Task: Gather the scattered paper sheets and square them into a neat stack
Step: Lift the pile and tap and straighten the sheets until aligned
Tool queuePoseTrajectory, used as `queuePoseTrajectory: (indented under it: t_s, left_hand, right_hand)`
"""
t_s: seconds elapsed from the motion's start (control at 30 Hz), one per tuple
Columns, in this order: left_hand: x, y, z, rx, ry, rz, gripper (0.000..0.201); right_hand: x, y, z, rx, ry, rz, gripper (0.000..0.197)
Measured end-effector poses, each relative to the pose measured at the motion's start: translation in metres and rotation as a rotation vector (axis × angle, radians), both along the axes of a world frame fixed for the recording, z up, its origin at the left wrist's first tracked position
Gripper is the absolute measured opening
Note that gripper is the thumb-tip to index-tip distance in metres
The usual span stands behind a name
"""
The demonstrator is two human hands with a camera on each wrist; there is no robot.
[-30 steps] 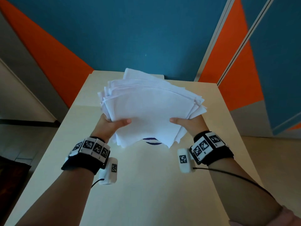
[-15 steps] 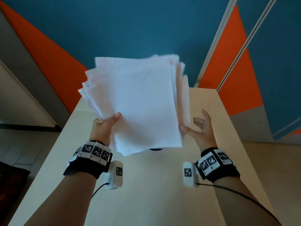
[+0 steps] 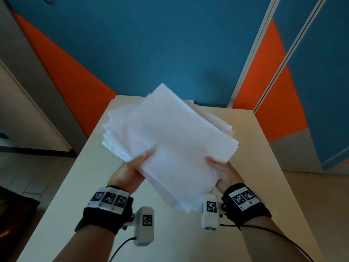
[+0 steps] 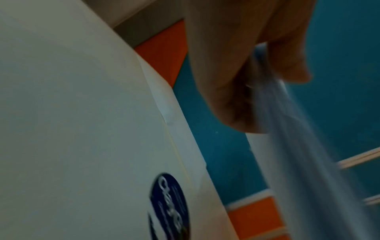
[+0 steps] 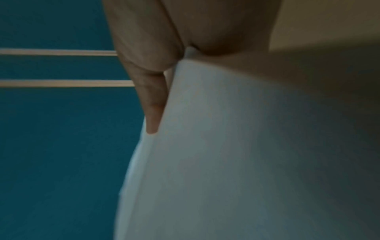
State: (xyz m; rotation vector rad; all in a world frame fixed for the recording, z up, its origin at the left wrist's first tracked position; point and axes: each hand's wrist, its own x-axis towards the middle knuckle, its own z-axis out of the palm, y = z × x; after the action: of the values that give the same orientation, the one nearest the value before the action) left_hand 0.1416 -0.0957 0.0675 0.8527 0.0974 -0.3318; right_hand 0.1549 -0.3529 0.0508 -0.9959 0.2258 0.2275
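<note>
A thick bundle of white paper sheets [image 3: 170, 144] hangs in the air above the beige table [image 3: 90, 186], turned diagonally with its edges fanned and uneven. My left hand [image 3: 132, 171] grips its near left edge, thumb on top. My right hand [image 3: 222, 171] grips the near right edge, thumb on top as well. In the left wrist view my left hand [image 4: 257, 81] pinches the sheets [image 4: 308, 162], which trail away blurred. In the right wrist view my right hand [image 5: 164, 73] lies along the underside of the sheets [image 5: 246, 146].
The table's far edge [image 3: 217, 108] meets a blue and orange wall. A dark blue round sticker [image 4: 170, 203] lies on the tabletop under the bundle. Floor shows to the left and right of the table. Cables run from both wrist cameras.
The bundle came down from upright and turned diagonal. My right hand, off the paper half a second ago, now grips its right edge again. The left hand kept its hold.
</note>
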Motion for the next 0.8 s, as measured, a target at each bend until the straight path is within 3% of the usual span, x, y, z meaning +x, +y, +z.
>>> queuePoseTrajectory:
  t_s: [0.07,0.13,0.2,0.3,0.37,0.47,0.53,0.6,0.7,0.8]
  left_hand:
    - [-0.007,0.030,-0.002,-0.222,0.025,0.016,0.075]
    - [-0.011,0.061,-0.001,-0.093,0.110,0.114,0.102]
    - [-0.014,0.076,0.006,0.141,0.034,-0.016,0.099]
    - [-0.011,0.070,0.015,0.545,-0.016,-0.247,0.074]
    - [-0.009,0.058,0.009,0.716,0.037,-0.228,0.073]
    - [-0.008,0.050,-0.009,0.684,0.053,-0.021,0.067]
    - [-0.007,0.049,-0.013,0.586,0.057,0.092,0.042]
    - [-0.005,0.050,-0.012,0.509,0.051,0.133,0.037]
    - [-0.003,0.055,-0.007,0.465,0.051,0.129,0.053]
    - [-0.005,0.058,0.003,0.559,0.058,0.077,0.084]
  right_hand:
    - [-0.004,-0.015,0.003,-0.049,-0.028,0.029,0.053]
    - [-0.010,-0.030,0.004,-0.120,-0.027,0.073,0.078]
    - [-0.016,-0.041,0.004,-0.206,-0.004,0.142,0.090]
    - [-0.020,-0.046,0.004,-0.310,0.052,0.217,0.091]
    - [-0.019,-0.043,0.004,-0.453,0.079,0.225,0.082]
    - [-0.016,-0.034,0.014,-0.612,0.073,0.198,0.025]
    - [-0.013,-0.034,0.019,-0.641,0.052,0.229,0.025]
    - [-0.013,-0.036,0.023,-0.637,0.058,0.349,0.026]
    - [-0.015,-0.039,0.026,-0.732,0.151,0.490,0.020]
    - [-0.016,-0.037,0.027,-0.775,0.095,0.345,0.016]
